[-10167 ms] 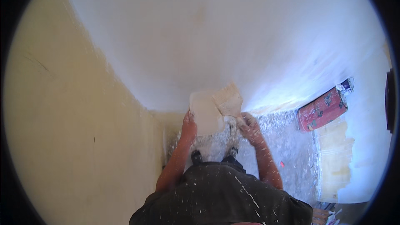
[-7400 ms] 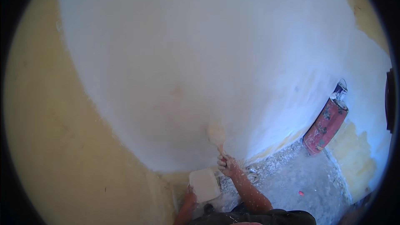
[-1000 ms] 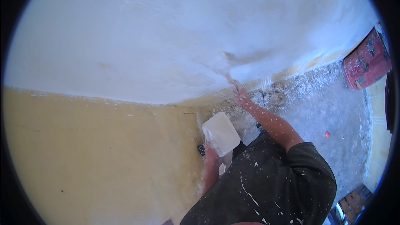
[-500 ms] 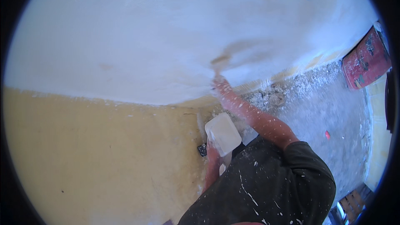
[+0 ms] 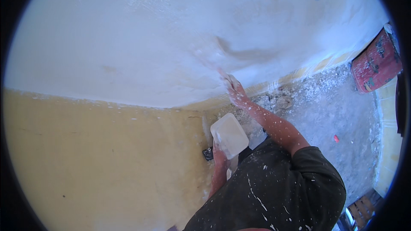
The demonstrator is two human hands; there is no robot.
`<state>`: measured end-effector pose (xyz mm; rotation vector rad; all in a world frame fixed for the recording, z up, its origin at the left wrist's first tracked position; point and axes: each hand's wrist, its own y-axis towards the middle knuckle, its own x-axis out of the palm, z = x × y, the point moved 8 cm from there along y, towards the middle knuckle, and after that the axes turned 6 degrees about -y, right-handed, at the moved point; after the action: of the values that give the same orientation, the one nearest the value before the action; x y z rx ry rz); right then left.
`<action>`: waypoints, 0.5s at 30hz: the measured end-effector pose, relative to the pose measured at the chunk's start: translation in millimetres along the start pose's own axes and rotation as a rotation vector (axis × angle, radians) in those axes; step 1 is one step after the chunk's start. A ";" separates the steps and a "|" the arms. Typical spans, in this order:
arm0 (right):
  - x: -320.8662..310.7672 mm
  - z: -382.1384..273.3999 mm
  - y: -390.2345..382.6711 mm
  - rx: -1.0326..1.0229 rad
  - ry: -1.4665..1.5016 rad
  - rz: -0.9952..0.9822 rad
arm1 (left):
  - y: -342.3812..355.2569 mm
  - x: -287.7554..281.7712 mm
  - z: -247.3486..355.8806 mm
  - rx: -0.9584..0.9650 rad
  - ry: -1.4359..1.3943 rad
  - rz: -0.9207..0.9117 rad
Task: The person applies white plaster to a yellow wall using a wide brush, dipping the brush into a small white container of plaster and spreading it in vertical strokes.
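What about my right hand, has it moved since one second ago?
Yes. Judged against the red drum, which sits in the same spot, your right hand has shifted leftward, away from it.

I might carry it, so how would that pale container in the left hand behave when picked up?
The pale container is probably manageable in weight, since the left hand alone seems to hold it. Its crisp, rounded-corner outline suggests fairly stiff walls. It could be slippery: the white-flecked right forearm hints at splashes.
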<state>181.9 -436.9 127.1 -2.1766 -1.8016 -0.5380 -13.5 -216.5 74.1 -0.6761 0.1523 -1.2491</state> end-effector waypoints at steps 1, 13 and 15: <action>-23.9 55.3 -0.4 0.076 0.065 0.027 | 3.2 -1.1 -3.9 -0.006 -0.014 -0.024; -124.9 170.1 -30.4 -0.169 -1.602 -0.282 | 11.4 -4.7 -17.5 0.014 0.050 -0.045; -90.3 82.7 -21.9 -0.665 -1.570 -0.051 | 15.4 -10.5 -19.8 0.019 0.151 -0.023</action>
<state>155.3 -476.9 12.4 -3.4179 -2.4439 1.1233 -13.4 -212.3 47.3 -0.5682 0.2573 -1.3224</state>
